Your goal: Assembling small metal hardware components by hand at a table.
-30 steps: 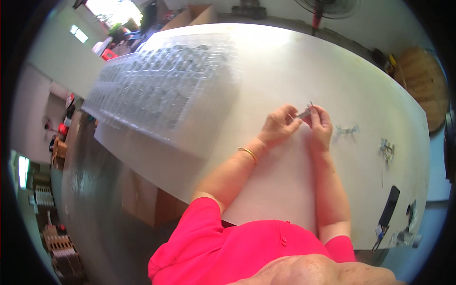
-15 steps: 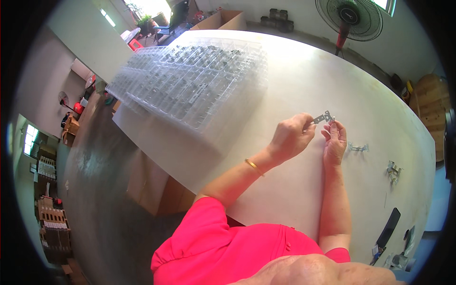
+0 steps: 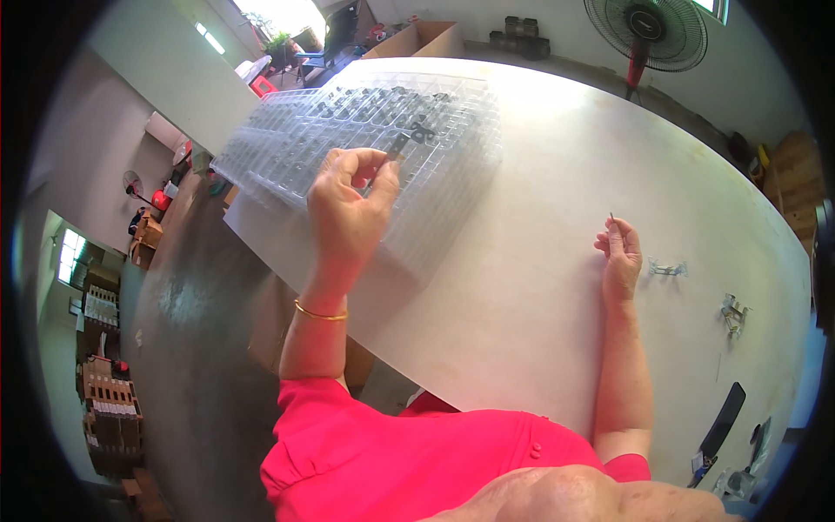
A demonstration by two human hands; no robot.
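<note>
My left hand [image 3: 352,196] is closed in a pinch on the end of a small metal bracket [image 3: 400,146]. It holds the bracket over the near right part of a stack of clear plastic compartment trays [image 3: 435,230]. Many compartments of the top tray have metal pieces in them. Farther right, just above the white table [image 3: 522,331], my right hand [image 3: 619,257] pinches a thin metal pin [image 3: 611,217] whose tip sticks up past the thumb. The rest of the pin is hidden by the fingers. Beside this hand lies a small cluster of metal parts [image 3: 668,270].
More metal pieces [image 3: 733,316] lie toward the table's right side. A dark, long flat object [image 3: 724,418] rests near its right front edge. Beyond the far edge stand a fan [image 3: 645,26] and an open cardboard box [image 3: 426,39].
My left hand has moved left and away from me with the bracket, from beside my right hand to over the trays. My right hand stays in nearly the same place.
</note>
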